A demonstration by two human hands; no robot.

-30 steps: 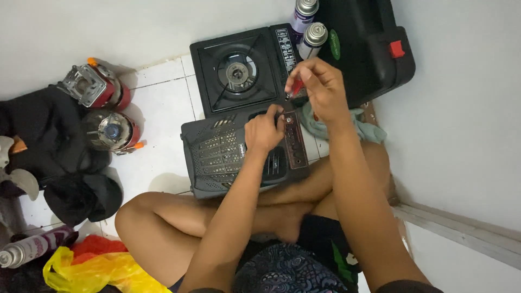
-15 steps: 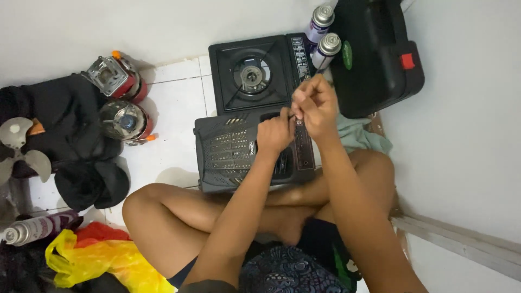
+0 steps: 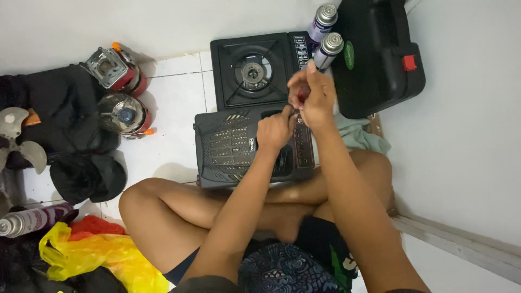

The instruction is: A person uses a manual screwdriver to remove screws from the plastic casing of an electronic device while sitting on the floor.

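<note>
I sit cross-legged on white floor tiles. A black portable gas stove (image 3: 228,144) lies upside down against my legs, its vented underside facing up. My left hand (image 3: 275,130) rests closed on its right part, fingers pressed on something small I cannot make out. My right hand (image 3: 310,97) is just above and to the right, shut on a red-handled tool that points down toward the stove. A second black gas stove (image 3: 252,68) sits upright behind it with its burner showing.
Two gas canisters (image 3: 325,32) stand by a black carrying case (image 3: 377,54) at the back right. Two small camping burners (image 3: 116,92), black cloth (image 3: 59,116), a fan blade (image 3: 19,138), a spray can (image 3: 32,220) and a yellow bag (image 3: 97,255) crowd the left. A wall rises at right.
The view has shifted, so everything sits further right in the frame. My right hand has risen slightly with the red tool; my left hand stays on the overturned stove.
</note>
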